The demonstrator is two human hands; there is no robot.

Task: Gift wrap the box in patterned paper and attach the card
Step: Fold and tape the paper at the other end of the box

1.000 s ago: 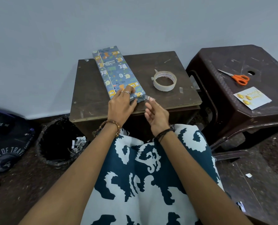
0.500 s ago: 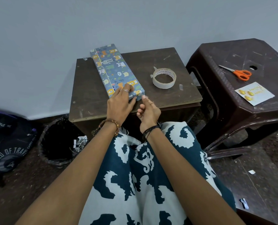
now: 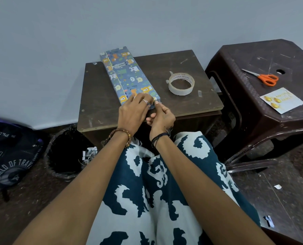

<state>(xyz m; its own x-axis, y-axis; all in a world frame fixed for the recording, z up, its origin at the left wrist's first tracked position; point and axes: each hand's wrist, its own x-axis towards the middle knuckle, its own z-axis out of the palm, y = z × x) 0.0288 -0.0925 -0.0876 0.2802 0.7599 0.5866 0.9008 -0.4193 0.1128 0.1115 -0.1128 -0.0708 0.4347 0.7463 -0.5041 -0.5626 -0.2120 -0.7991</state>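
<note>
A long box wrapped in blue animal-print paper (image 3: 127, 73) lies diagonally on a small brown table (image 3: 97, 96). My left hand (image 3: 133, 112) presses down on the box's near end, fingers spread over the paper. My right hand (image 3: 162, 117) is at the near right corner of the box, its thumb and fingers pinched on a small clear piece of tape against the folded end. The box's end face is hidden behind both hands. A white card with gold ornaments (image 3: 281, 100) lies on the dark plastic stool (image 3: 253, 55) to the right.
A roll of clear tape (image 3: 181, 84) sits on the table right of the box. Orange-handled scissors (image 3: 265, 78) lie on the stool behind the card. A black bin (image 3: 65, 152) and a dark backpack (image 3: 9, 152) stand on the floor at left.
My right hand has moved left and up from beside the box until it touches the near end. My left hand has stayed pressed on the box.
</note>
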